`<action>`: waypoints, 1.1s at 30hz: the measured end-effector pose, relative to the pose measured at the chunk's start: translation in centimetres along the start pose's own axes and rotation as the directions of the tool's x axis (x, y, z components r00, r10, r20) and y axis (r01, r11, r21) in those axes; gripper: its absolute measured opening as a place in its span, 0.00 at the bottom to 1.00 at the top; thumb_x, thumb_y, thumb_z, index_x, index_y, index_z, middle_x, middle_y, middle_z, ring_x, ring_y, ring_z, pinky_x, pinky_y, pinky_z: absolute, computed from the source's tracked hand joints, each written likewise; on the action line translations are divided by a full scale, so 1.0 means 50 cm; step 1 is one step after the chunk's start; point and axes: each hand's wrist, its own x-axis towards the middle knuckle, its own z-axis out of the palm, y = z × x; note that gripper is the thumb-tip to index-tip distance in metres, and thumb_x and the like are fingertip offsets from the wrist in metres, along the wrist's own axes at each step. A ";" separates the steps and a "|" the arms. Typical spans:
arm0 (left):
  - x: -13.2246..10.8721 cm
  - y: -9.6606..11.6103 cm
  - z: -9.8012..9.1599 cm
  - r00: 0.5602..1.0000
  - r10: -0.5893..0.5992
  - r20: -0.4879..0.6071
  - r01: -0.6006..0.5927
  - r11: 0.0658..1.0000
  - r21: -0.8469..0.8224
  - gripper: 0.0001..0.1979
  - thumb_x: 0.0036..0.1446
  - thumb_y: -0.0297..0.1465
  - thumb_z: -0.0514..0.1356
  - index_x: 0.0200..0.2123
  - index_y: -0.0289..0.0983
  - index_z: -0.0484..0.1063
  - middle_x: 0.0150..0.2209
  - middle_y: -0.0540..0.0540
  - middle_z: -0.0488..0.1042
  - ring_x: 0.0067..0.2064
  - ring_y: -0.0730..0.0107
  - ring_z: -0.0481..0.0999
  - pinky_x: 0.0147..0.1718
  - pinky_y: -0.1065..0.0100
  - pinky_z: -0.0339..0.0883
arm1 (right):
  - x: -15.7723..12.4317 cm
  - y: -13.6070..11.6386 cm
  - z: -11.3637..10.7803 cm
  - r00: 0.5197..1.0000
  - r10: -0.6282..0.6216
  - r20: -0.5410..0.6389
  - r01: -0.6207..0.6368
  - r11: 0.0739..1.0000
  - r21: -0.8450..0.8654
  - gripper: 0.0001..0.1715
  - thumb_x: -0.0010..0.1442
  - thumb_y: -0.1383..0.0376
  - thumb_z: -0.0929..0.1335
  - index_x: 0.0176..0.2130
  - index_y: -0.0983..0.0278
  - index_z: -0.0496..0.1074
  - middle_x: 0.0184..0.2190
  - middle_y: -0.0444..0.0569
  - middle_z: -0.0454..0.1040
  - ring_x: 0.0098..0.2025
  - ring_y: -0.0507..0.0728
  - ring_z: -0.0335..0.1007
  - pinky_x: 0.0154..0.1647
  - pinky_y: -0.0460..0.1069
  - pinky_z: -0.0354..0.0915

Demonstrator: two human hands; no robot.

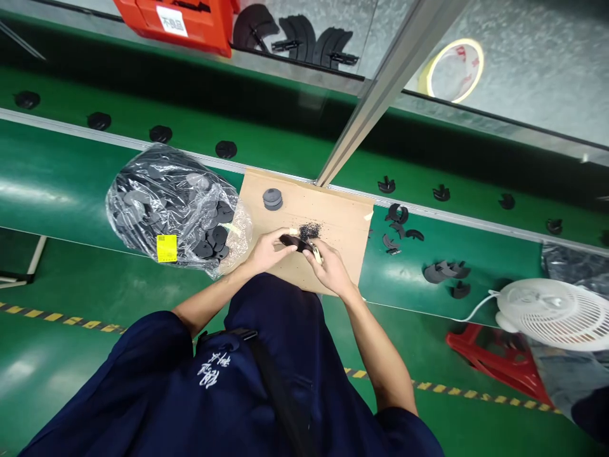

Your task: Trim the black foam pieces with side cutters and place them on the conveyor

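My left hand (268, 250) is closed on the edge of a thin black plastic disc (295, 242), seen nearly edge-on above the cardboard sheet (342, 212). At the disc's right end, my right hand (332, 269) is closed round a small tool (317, 255) with a metallic glint; its kind is too small to make out. Pale covers show on some fingertips. Just beyond the hands lies a pile of black shavings (309, 230). A short stack of dark discs (273, 198) rests near the sheet's far left corner.
To the left sits a clear plastic bag (157, 174) full of black discs. Black parts (397, 214) lie right of the cardboard, and others line the green belt (285, 139) behind. A metal post (361, 105) rises at the back. A white fan (554, 308) stands far right.
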 end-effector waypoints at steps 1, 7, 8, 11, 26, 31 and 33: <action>-0.002 0.009 -0.003 1.000 0.028 0.008 -0.028 0.998 0.047 0.22 0.58 0.46 0.68 0.46 0.35 0.77 0.45 0.39 0.82 0.46 0.61 0.82 0.51 0.60 0.76 | -0.004 -0.008 -0.005 1.000 -0.016 -0.007 0.016 1.000 -0.017 0.21 0.71 0.50 0.62 0.46 0.62 0.73 0.38 0.53 0.79 0.38 0.59 0.74 0.43 0.52 0.69; -0.020 0.054 -0.030 0.975 0.218 0.035 -0.221 0.967 0.123 0.15 0.61 0.41 0.67 0.42 0.34 0.81 0.41 0.39 0.83 0.45 0.63 0.83 0.49 0.63 0.77 | -0.025 -0.025 -0.061 0.999 0.005 0.041 0.000 0.992 -0.123 0.16 0.63 0.55 0.72 0.47 0.61 0.72 0.39 0.50 0.79 0.37 0.58 0.73 0.40 0.51 0.67; -0.025 0.059 -0.032 0.971 0.238 0.039 -0.240 0.965 0.107 0.15 0.61 0.41 0.67 0.42 0.34 0.81 0.41 0.40 0.83 0.44 0.64 0.83 0.48 0.65 0.77 | -0.026 -0.027 -0.069 0.998 0.006 0.057 0.004 0.985 -0.170 0.15 0.62 0.58 0.72 0.46 0.61 0.72 0.39 0.50 0.79 0.39 0.59 0.72 0.41 0.51 0.67; -0.038 0.071 -0.031 0.955 0.291 0.059 -0.295 0.953 0.064 0.14 0.61 0.39 0.68 0.42 0.34 0.81 0.40 0.40 0.83 0.43 0.66 0.83 0.45 0.68 0.78 | -0.027 -0.040 -0.081 0.994 -0.024 0.108 0.057 0.946 -0.318 0.13 0.59 0.65 0.71 0.45 0.61 0.72 0.40 0.51 0.78 0.42 0.61 0.71 0.45 0.53 0.65; -0.048 0.097 -0.019 0.895 0.446 0.004 -0.446 0.895 -0.023 0.09 0.61 0.35 0.69 0.40 0.35 0.82 0.37 0.40 0.83 0.39 0.67 0.83 0.41 0.68 0.78 | -0.035 -0.079 -0.063 0.979 -0.154 0.131 0.199 0.847 -0.492 0.08 0.63 0.66 0.66 0.43 0.61 0.71 0.38 0.52 0.75 0.41 0.62 0.66 0.40 0.53 0.56; -0.044 0.097 -0.017 0.871 0.491 -0.009 -0.488 0.862 -0.136 0.09 0.61 0.34 0.69 0.42 0.36 0.81 0.38 0.41 0.83 0.40 0.68 0.83 0.40 0.70 0.77 | -0.042 -0.079 -0.059 0.979 -0.190 0.068 0.200 0.863 -0.465 0.07 0.62 0.67 0.65 0.42 0.62 0.70 0.36 0.51 0.74 0.38 0.60 0.65 0.40 0.52 0.57; -0.044 0.097 -0.019 0.879 0.476 0.002 -0.471 0.871 -0.141 0.09 0.61 0.35 0.69 0.42 0.36 0.80 0.37 0.41 0.83 0.40 0.68 0.83 0.39 0.70 0.77 | -0.043 -0.079 -0.061 0.978 -0.202 0.060 0.206 0.856 -0.474 0.07 0.62 0.67 0.65 0.42 0.62 0.70 0.35 0.51 0.74 0.38 0.60 0.65 0.40 0.52 0.57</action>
